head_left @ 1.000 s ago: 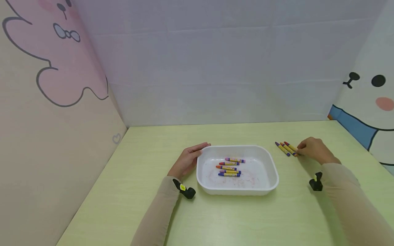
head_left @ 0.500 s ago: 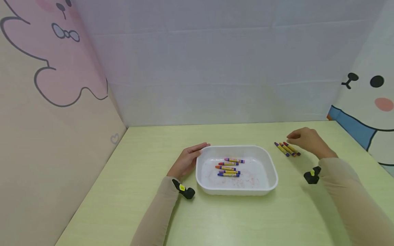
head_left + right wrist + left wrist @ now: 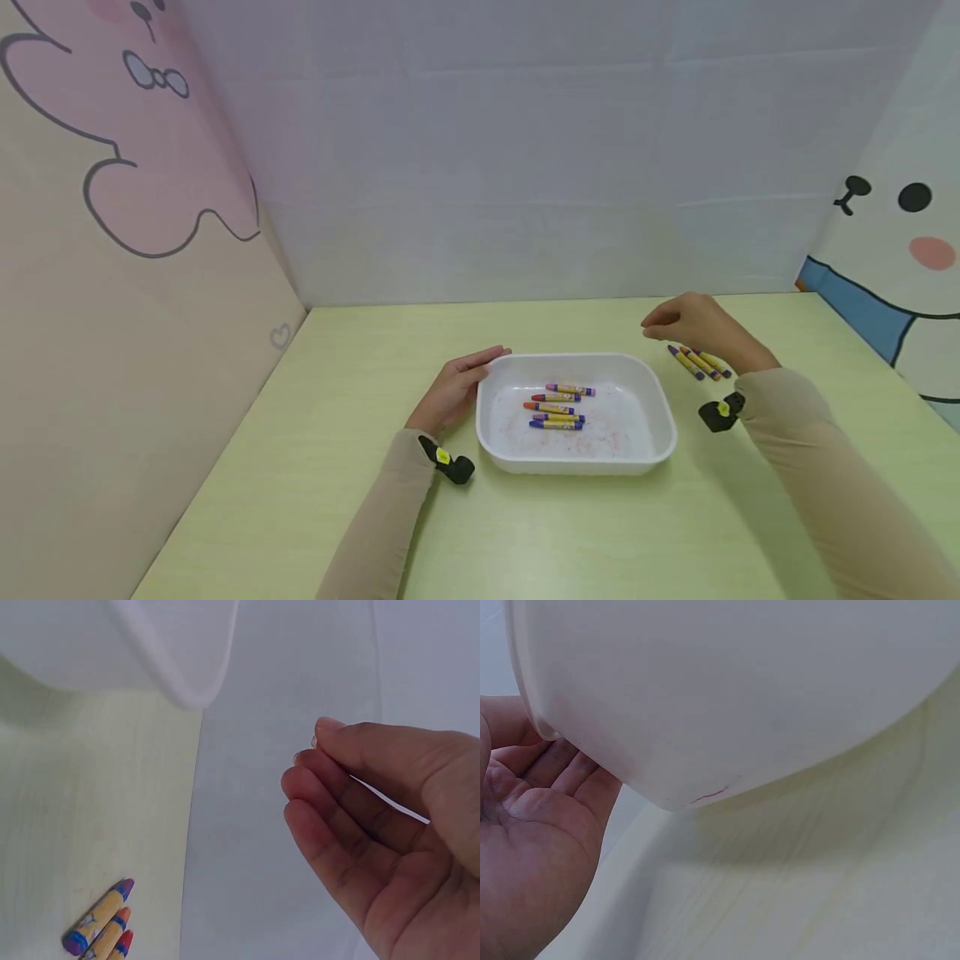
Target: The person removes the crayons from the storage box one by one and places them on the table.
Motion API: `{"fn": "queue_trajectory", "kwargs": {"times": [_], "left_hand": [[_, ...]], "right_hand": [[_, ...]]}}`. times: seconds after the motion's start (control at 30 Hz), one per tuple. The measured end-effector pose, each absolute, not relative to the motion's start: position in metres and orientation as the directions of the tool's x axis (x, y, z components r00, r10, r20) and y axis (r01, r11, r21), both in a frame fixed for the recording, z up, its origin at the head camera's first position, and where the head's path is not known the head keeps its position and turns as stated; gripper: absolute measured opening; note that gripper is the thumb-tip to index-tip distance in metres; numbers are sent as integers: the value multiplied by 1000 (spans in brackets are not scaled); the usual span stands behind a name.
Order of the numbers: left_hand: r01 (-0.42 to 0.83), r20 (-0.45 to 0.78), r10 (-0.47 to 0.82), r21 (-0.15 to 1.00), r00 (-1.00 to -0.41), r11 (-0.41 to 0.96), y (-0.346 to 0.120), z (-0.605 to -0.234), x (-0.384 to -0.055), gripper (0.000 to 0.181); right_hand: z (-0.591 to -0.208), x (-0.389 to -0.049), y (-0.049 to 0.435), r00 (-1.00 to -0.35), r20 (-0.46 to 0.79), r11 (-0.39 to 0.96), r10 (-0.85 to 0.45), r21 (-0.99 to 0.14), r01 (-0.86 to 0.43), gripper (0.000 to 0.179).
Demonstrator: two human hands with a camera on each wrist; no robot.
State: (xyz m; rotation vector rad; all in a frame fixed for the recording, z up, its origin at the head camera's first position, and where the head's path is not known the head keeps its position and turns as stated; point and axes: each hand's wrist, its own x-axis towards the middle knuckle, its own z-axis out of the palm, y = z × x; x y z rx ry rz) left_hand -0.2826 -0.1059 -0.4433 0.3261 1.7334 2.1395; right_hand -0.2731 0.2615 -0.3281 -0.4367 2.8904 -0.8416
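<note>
My left hand [image 3: 448, 392] holds the left side of a white plastic tray [image 3: 577, 465], its thumb at the rim and its fingers along the outer wall. That tray's wall [image 3: 727, 697] fills much of the left wrist view. Several paper-wrapped crayons [image 3: 557, 425] lie in a loose column inside it. My right hand [image 3: 697, 327] is raised over the table behind the tray's right corner, fingers loosely bent, thumb near the index fingertip. In the right wrist view nothing shows between its fingers [image 3: 311, 825]. Three crayons, purple [image 3: 97, 922], orange and red, lie side by side below it.
The pale yellow-green table [image 3: 375, 350] ends at a white cloth backdrop [image 3: 487, 167]. Side walls with cartoon drawings [image 3: 157, 167] stand left and right. Faint crayon marks stain the tray's floor.
My right hand has let go of the red crayon beside the other two, lifted, and moved left toward the tray. The left hand stays on the tray.
</note>
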Motion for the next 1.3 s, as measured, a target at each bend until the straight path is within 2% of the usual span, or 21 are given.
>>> {"fn": "queue_trajectory", "kwargs": {"times": [0.3,0.63,1.0,1.3], "left_hand": [[-142,-62,409,975,-910,-169,-103,-444,-283,41],[-137,-52,415,974,-909,-178,-103,-445,-281,41],[-125,-47,406,978,-913,-169,-102,-445,-281,41],[-130,-53,402,978,-914,-165,-101,-444,-281,41]], "right_hand": [[-328,-272,224,-918,-67,795,-392,-526,-301,24],[-355,-278,198,-866,-162,806,-473,-476,-351,20],[-364,-277,180,-842,-247,835,-480,-424,-351,16],[-376,-273,176,-845,-248,849,-473,-387,-361,18]]}}
